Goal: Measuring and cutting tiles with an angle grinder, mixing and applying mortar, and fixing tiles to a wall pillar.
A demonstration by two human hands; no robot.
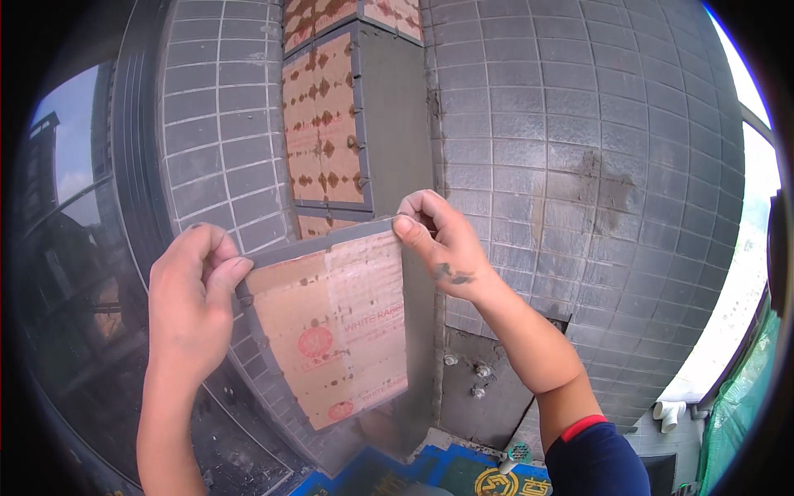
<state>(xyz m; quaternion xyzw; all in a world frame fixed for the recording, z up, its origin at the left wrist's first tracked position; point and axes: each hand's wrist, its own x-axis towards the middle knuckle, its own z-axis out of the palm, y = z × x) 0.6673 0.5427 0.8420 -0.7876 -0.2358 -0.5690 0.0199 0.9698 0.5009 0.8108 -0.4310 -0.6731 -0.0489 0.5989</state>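
Between my two hands is a grey-edged tile (364, 285), its face covered with brown cardboard bearing red print and dark spots. My left hand (194, 285) pinches its upper left corner between thumb and fingers. At the upper right corner my right hand (442, 244) grips the top edge, thumb in front; a grey smear marks the wrist. The tile tilts in front of the lower part of a narrow column. Higher on that column sits another cardboard-faced tile (324, 124), beside a bare grey mortar side (399, 124). Whether the held tile touches the column, I cannot tell.
Grey tiled walls flank the column, the right wall (529, 124) carrying a mortar stain. Several pipe fittings (480, 372) protrude from a mortared patch low down. A dark glazed door (83, 248) stands left. Blue printed sheeting (372, 471) covers the floor; green netting (736, 413) hangs right.
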